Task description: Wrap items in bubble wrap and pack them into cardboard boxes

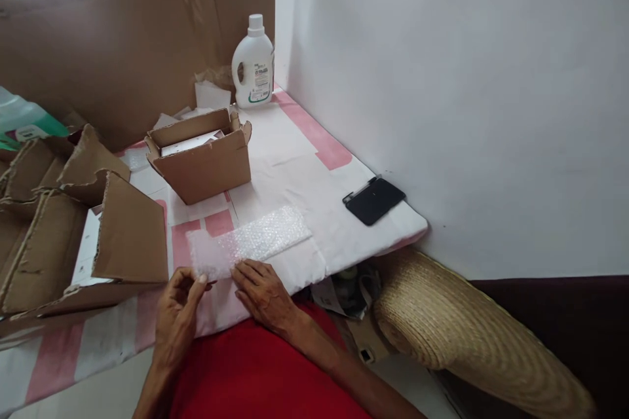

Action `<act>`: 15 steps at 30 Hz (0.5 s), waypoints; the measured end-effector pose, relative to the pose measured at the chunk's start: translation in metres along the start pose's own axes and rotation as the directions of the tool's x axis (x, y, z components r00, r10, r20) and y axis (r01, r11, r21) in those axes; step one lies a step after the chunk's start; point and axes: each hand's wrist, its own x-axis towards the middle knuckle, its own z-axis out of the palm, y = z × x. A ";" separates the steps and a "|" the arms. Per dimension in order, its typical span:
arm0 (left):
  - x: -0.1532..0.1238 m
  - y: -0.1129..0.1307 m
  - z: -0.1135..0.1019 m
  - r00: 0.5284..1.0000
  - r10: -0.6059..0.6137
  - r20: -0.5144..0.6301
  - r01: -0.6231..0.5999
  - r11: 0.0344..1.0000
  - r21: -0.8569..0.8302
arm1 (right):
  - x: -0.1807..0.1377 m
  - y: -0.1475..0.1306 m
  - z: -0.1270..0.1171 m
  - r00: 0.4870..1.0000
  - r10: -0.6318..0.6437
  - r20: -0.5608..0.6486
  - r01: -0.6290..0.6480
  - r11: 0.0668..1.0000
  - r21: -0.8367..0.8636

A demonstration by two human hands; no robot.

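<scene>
A strip of clear bubble wrap (255,241) lies flat on the pink and white table cover (295,163) near the front edge. My left hand (177,317) pinches the strip's near left corner between thumb and fingers. My right hand (263,294) rests flat, palm down and fingers stretched, on the cover just below the strip's near edge, fingertips touching it. A red garment fills the bottom of the view between my arms.
An open cardboard box (204,160) with white items stands behind the strip. More torn-open boxes (73,236) crowd the left. A white detergent bottle (253,65) stands by the wall, a black phone (373,200) lies at right, and a straw hat (457,327) sits below the table.
</scene>
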 end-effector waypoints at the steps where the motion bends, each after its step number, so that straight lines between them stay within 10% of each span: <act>1: 0.004 0.005 0.009 0.998 0.031 0.048 -0.030 0.999 -0.019 | 0.000 0.000 0.000 1.000 -0.003 -0.014 0.003 1.000 0.005; 6: 0.025 0.014 0.057 0.955 0.131 0.265 -0.171 0.976 0.132 | -0.001 0.001 0.001 0.999 0.017 -0.050 -0.014 0.999 0.048; 15: 0.039 0.005 0.090 0.957 0.112 0.267 -0.211 0.902 0.377 | -0.003 0.007 0.002 0.992 -0.086 -0.091 0.090 0.995 0.039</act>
